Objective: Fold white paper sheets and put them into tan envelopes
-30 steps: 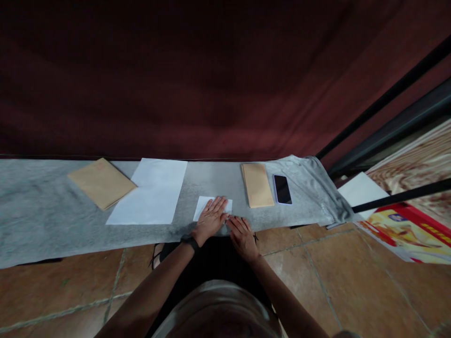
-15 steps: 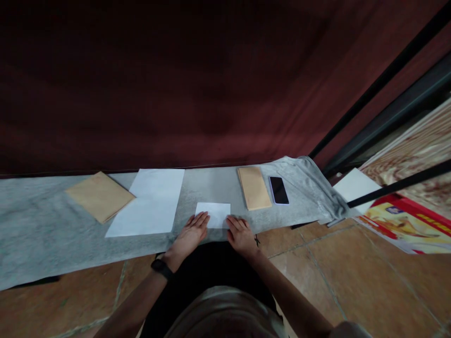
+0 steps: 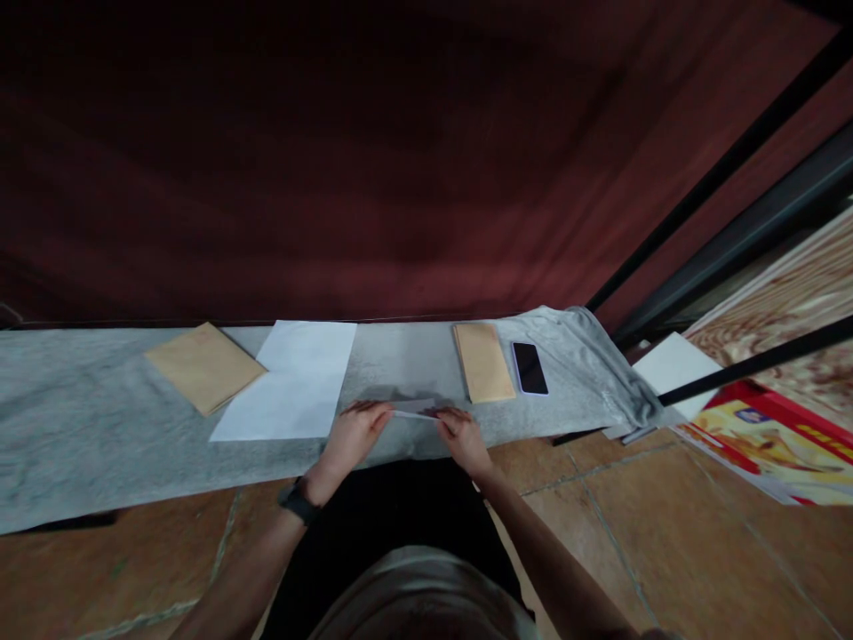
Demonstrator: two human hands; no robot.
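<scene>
A small folded sheet of white paper (image 3: 416, 409) is held up between my two hands, tilted so that it shows nearly edge-on. My left hand (image 3: 360, 432) pinches its left end, with a dark watch on the wrist. At the right end, my right hand (image 3: 462, 437) has its fingers closed on the paper. Fingers hide both ends of it. The grey cloth (image 3: 393, 356) lies beneath, and the paper casts a shadow on it. To the left of my hands rests a larger white sheet (image 3: 299, 373).
A brown envelope (image 3: 203, 366) overlaps the white sheet's left edge. Several stacked brown envelopes (image 3: 485, 363) lie right of my hands, beside a phone (image 3: 530, 368). Black bars (image 3: 753, 360) cross the right side, near a red and yellow box (image 3: 779, 440). A dark red curtain (image 3: 400, 178) hangs behind.
The small white paper lay flat under my fingertips; now it is lifted off the cloth and tilted. Both hands have gone from flat to gripping its ends. The view has shifted slightly.
</scene>
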